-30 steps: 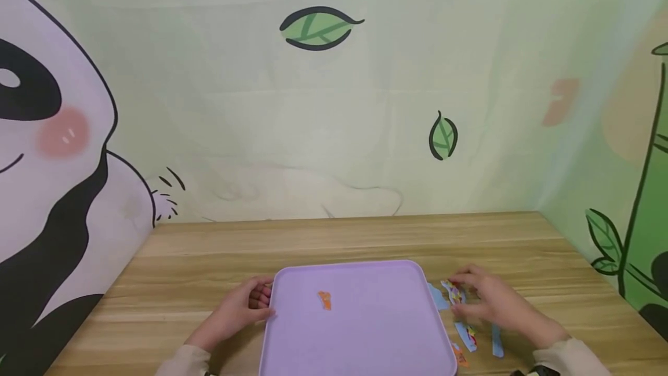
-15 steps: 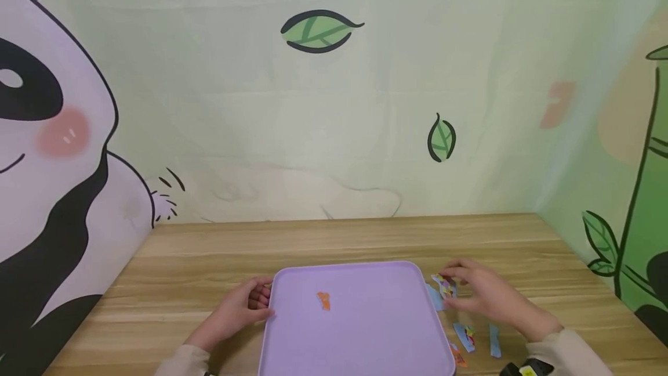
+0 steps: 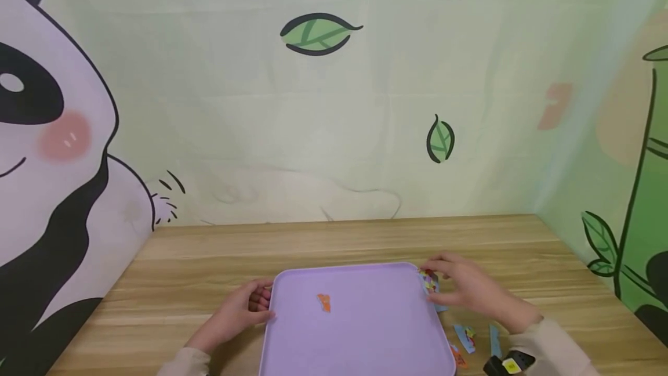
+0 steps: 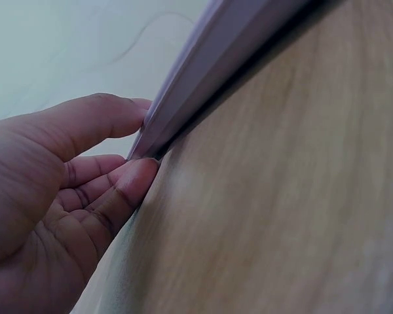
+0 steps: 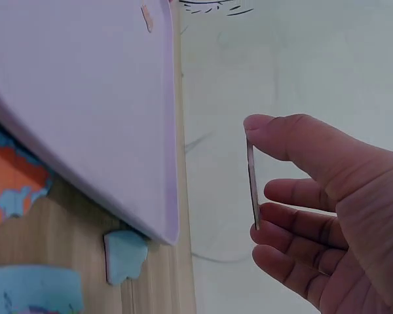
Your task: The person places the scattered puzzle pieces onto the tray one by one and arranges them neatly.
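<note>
A lilac tray lies on the wooden table, with one small orange puzzle piece toward its far left. My left hand grips the tray's left rim; the left wrist view has the thumb on the rim's upper part and the fingertips low against it, by the tabletop. Between thumb and fingers, my right hand pinches a thin, colourful puzzle piece at the tray's far right corner. In the right wrist view this piece appears edge-on, raised off the table.
To the tray's right lie several loose pieces: a blue one with a red and yellow print, a narrow blue strip and an orange piece by the rim. Another light blue piece sits close to the tray's edge. A printed cloth backdrop rises behind the table.
My right hand has moved left with the pinched puzzle piece, from above the loose pieces to the tray's right rim. My left hand stays at the tray's left rim.
</note>
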The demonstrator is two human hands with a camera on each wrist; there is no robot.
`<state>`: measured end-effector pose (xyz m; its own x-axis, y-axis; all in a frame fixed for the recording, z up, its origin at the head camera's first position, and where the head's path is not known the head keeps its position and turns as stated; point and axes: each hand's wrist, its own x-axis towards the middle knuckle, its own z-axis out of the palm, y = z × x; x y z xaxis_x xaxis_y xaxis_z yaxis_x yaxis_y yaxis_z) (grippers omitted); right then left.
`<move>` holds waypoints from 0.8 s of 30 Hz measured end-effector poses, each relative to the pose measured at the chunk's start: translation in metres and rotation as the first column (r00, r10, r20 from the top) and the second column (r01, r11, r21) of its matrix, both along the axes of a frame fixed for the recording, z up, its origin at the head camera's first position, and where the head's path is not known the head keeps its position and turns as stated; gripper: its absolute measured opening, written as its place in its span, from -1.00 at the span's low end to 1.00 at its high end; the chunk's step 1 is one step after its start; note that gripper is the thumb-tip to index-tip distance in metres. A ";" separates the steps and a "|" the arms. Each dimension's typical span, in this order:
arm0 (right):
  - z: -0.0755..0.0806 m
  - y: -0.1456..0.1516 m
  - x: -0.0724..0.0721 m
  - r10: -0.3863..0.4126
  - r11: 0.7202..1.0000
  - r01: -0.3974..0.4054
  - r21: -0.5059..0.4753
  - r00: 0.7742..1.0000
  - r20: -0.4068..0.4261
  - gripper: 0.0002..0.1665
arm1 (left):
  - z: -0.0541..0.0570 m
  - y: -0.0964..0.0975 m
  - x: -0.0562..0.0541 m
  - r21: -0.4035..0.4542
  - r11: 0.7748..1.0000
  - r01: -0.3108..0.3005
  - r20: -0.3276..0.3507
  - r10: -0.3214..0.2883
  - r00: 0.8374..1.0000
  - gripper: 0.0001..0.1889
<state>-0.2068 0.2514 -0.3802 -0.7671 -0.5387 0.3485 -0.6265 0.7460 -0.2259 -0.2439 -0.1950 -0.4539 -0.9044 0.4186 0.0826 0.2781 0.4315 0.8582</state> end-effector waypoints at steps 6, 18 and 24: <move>0.001 -0.010 -0.004 0.026 1.000 -0.026 0.012 1.000 0.016 -0.46 | 0.000 0.000 0.001 0.004 1.000 -0.001 -0.004 0.001 1.000 -0.33; 0.000 -0.034 -0.011 0.090 0.995 -0.090 0.030 0.996 0.019 -0.46 | -0.002 0.000 -0.001 0.017 1.000 0.005 -0.001 -0.005 1.000 -0.34; -0.004 -0.046 -0.014 0.114 0.993 -0.114 0.016 0.993 0.021 -0.46 | -0.002 0.000 -0.002 0.022 1.000 0.008 -0.002 -0.008 1.000 -0.34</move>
<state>-0.2211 0.2051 -0.3844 -0.7070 -0.6288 0.3237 -0.7031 0.6739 -0.2268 -0.2456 -0.1954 -0.4564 -0.9008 0.4240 0.0936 0.2833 0.4105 0.8667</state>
